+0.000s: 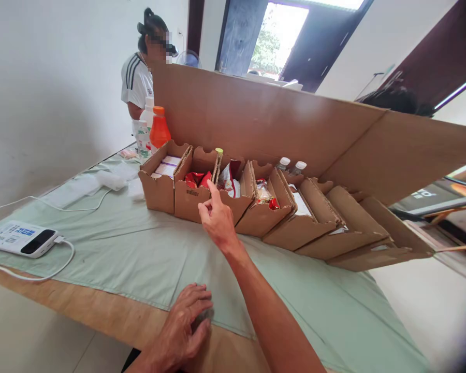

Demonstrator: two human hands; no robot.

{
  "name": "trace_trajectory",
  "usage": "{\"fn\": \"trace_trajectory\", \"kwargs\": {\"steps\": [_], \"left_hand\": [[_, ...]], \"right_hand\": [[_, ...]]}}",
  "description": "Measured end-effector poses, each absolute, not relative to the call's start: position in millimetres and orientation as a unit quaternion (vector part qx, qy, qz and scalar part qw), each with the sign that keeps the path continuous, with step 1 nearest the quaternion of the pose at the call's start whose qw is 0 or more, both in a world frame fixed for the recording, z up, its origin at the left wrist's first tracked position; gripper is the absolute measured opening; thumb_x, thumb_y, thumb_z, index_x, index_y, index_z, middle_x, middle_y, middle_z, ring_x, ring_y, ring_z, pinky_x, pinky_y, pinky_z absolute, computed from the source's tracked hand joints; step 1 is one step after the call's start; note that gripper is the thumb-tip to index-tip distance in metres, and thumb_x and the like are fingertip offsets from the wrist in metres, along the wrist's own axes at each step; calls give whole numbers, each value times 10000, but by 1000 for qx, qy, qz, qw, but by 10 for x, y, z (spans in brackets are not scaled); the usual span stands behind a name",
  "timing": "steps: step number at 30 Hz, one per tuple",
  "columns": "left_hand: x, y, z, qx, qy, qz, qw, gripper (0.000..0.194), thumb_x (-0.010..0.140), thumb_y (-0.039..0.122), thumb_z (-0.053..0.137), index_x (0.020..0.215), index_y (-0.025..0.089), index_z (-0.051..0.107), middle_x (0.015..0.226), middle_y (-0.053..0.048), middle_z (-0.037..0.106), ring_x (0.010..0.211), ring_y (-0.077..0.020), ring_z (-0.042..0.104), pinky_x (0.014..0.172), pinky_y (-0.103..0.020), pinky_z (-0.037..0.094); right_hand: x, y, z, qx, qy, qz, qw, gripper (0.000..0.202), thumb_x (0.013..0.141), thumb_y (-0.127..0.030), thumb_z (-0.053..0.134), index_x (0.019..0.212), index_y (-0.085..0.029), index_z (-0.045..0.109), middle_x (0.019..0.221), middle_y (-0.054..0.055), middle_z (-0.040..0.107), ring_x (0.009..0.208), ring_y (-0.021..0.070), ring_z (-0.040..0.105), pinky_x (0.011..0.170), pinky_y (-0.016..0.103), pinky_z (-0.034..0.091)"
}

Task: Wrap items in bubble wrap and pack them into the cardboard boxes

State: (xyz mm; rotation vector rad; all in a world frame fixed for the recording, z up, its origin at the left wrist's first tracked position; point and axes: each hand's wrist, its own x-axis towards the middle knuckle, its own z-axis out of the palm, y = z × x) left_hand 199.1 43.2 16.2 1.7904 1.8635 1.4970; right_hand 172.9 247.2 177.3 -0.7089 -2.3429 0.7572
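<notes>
My right hand [217, 215] reaches over the front of a row of cardboard boxes. Its index finger is stretched out and the other fingers are partly curled, with nothing held. The fingertip appears in front of the box with red packets [196, 179]; whether it touches cannot be made out. Just to its right, a box holds a white and dark red bag [229, 178]. My left hand [186, 318] rests by the table's front edge, fingers loosely bent and apart, holding nothing. The leftmost box contains white packages [168, 167]. Further right, another box holds small wrapped packets [264, 191].
A tall cardboard panel [256, 114] stands behind the boxes. An orange bottle [160, 129] is at the left back. On the green cloth [140, 259] lies a white power bank [21, 238] with a cable. A person [137, 77] stands beyond the table.
</notes>
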Motion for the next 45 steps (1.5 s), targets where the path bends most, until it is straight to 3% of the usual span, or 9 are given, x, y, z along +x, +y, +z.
{"fn": "trace_trajectory", "kwargs": {"steps": [4, 10, 16, 22, 27, 31, 34, 38, 45], "left_hand": [[1997, 424, 222, 554, 618, 554, 60, 344, 835, 107, 597, 1140, 239, 686, 1188, -112, 743, 1177, -266, 684, 996, -463, 582], [1866, 171, 211, 411, 685, 601, 29, 336, 904, 181, 579, 1210, 279, 679, 1349, -108, 661, 1242, -273, 641, 1017, -461, 559], [1535, -49, 341, 257, 706, 660, 29, 519, 892, 310, 662, 1399, 280, 555, 1452, -115, 570, 1312, -308, 568, 1069, -485, 504], [1651, -1, 576, 274, 658, 690, 123, 773, 865, 349, 693, 1556, 319, 349, 1609, -105, 405, 1456, -329, 432, 1175, -513, 397], [1904, -120, 418, 261, 695, 623, 247, 798, 807, 481, 723, 1517, 292, 413, 1570, -114, 463, 1455, -360, 436, 1214, -542, 341], [2029, -210, 274, 246, 729, 572, 285, 773, 760, 543, 709, 1435, 237, 491, 1451, -144, 572, 1430, -395, 458, 1207, -564, 335], [2109, -128, 315, 254, 729, 570, 281, 753, 776, 506, 677, 1443, 234, 456, 1444, -140, 569, 1422, -387, 459, 1204, -563, 325], [2129, 368, 533, 324, 665, 613, 277, 694, 823, 376, 619, 1466, 232, 402, 1486, -121, 520, 1388, -331, 494, 1156, -494, 395], [1895, 1412, 745, 432, 608, 605, 279, 853, 755, 286, 633, 1547, 175, 336, 1581, -155, 436, 1449, -331, 427, 1194, -510, 352]], "right_hand": [[1448, 2601, 1965, -311, -900, 213, 221, 332, 936, -224, 521, 1237, -236, 661, 810, 11, 748, 785, 201, 692, 739, 279, 449], [1790, 2218, 1878, -256, -911, 228, 228, 197, 965, -195, 491, 992, -224, 684, 786, -3, 753, 687, 153, 680, 675, 239, 419], [2971, 1710, 1836, -148, -905, 281, 283, 151, 976, -222, 540, 967, -227, 691, 812, 2, 752, 712, 139, 690, 701, 227, 485], [4179, 1920, 1780, -288, -826, 290, 388, 158, 957, -246, 624, 1083, -271, 716, 814, -20, 755, 670, 117, 718, 663, 187, 561], [4845, 1915, 1467, -336, -788, 312, 411, 495, 932, -313, 641, 1419, -277, 558, 1250, 86, 726, 1044, 215, 742, 844, 305, 623], [4906, 1627, 1069, -375, -829, 326, 257, 596, 819, -489, 718, 1338, -204, 648, 1289, 151, 709, 1166, 339, 691, 932, 434, 608], [4714, 1507, 873, -431, -815, 330, 203, 454, 842, -550, 668, 1140, -218, 746, 1146, 126, 760, 1090, 345, 708, 966, 484, 577], [4445, 1808, 903, -465, -781, 320, 266, 414, 843, -576, 626, 953, -196, 744, 936, 113, 766, 869, 305, 718, 739, 413, 597], [4242, 2587, 968, -473, -715, 320, 404, 549, 834, -557, 622, 1191, -139, 636, 1068, 143, 740, 834, 228, 691, 709, 352, 565]]}}
